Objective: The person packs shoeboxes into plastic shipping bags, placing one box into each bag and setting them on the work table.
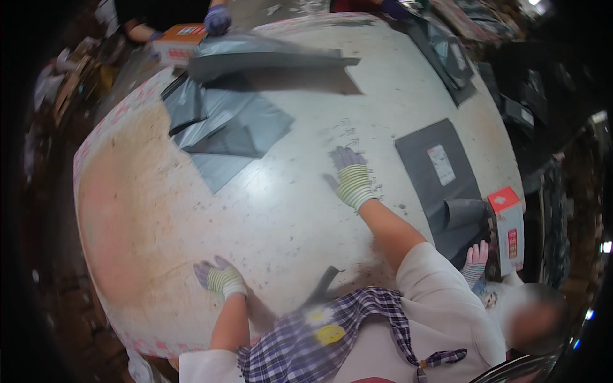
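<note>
My right hand (351, 171), in a grey-purple glove with a yellow-green striped cuff, reaches out over the pale worktable (300, 217). Its fingers lie stretched beside small dark handwritten marks on the surface. Nearer and to the left, my left hand (218, 277) wears a matching glove, its fingers spread near the tabletop. Neither hand holds anything visible. A narrow dark grey strip (323, 287) lies between my left hand and my right arm, close to my checked apron (306, 338). Beyond my left hand is a pile of grey plastic mailing bags (236, 127).
At right lies a dark grey mailing bag (440, 159) with a white label, next to a red-and-white box (508, 230) and a co-worker's gloved hand (476, 258). Across the table, another person's gloved hand (218, 20) is near an orange-and-white box (179, 45). More grey bags (447, 57) lie far right.
</note>
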The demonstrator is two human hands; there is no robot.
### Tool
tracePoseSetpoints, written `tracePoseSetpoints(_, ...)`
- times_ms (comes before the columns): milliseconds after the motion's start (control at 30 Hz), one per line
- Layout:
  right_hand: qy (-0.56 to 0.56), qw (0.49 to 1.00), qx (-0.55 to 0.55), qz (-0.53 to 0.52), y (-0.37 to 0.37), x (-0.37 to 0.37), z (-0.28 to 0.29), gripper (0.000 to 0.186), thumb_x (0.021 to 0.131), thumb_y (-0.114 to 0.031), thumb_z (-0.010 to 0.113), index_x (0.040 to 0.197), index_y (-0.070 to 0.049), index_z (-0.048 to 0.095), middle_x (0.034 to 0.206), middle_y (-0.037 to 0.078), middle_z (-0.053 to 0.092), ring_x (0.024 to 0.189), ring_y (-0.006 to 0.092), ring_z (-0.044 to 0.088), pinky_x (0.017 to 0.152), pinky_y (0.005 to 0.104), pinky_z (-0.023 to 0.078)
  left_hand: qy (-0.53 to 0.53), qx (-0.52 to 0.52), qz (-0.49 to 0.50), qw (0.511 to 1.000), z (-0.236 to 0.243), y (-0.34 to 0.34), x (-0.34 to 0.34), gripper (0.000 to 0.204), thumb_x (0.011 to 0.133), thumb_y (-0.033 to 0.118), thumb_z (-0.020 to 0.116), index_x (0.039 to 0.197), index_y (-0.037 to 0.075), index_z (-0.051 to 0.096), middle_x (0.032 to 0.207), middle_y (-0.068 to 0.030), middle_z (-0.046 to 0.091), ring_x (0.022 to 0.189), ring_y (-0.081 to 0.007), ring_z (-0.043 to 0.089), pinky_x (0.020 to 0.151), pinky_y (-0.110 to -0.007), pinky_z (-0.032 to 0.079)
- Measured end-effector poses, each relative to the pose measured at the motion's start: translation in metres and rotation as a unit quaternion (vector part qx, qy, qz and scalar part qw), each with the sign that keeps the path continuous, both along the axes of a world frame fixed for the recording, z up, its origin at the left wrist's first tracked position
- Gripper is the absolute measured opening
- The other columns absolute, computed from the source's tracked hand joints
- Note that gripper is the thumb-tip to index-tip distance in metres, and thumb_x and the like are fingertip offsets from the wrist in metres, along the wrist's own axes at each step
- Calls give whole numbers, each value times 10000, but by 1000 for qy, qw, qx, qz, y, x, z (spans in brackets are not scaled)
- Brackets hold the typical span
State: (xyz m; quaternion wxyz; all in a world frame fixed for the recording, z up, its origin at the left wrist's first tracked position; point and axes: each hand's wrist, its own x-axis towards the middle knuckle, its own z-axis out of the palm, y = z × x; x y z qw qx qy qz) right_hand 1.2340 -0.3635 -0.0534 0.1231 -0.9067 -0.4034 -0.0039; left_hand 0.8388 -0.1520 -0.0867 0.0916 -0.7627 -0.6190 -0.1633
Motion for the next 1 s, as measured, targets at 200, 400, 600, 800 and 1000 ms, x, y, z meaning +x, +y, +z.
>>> tracePoseSetpoints(200,20,990,-16,138,38,-7,22,708,929,-509,601,1456,-57,464,1567,187,363,1452,378,318,1204,498,235,-20,-42,27,999,14,-8,-3,493,941,357,630,1253,-8,520,1467,-229,445,1392,-379,389,1136,-517,308)
tracePoseSetpoints(400,62,987,-28,145,119,-8,31,770,887,-657,581,1440,-123,529,1617,150,302,1492,349,263,1201,492,229,-1,-22,6,1000,7,-3,7,519,952,388,618,1283,6,501,1445,-227,474,1374,-371,423,1126,-510,331)
tracePoseSetpoints(600,47,987,26,151,163,-8,3,725,893,-657,564,1428,-168,558,1627,246,205,1477,391,285,1166,523,278,40,-6,7,999,-20,8,-11,478,967,386,597,1245,6,513,1380,-222,519,1327,-375,473,1064,-509,401)
tracePoseSetpoints(800,19,990,91,-102,80,58,-21,692,922,-557,569,1419,-77,533,1604,276,233,1458,407,291,1185,507,244,46,15,-5,999,-26,8,-15,507,985,442,572,1272,27,528,1344,-188,553,1282,-363,508,1040,-493,419)
tracePoseSetpoints(1000,-31,975,-25,-219,-16,146,-18,806,936,-532,545,1456,68,409,1578,274,302,1453,414,286,1195,527,199,42,-39,19,998,-22,6,-14,562,1003,478,520,1297,-1,541,1365,-197,552,1287,-379,499,1056,-498,409)
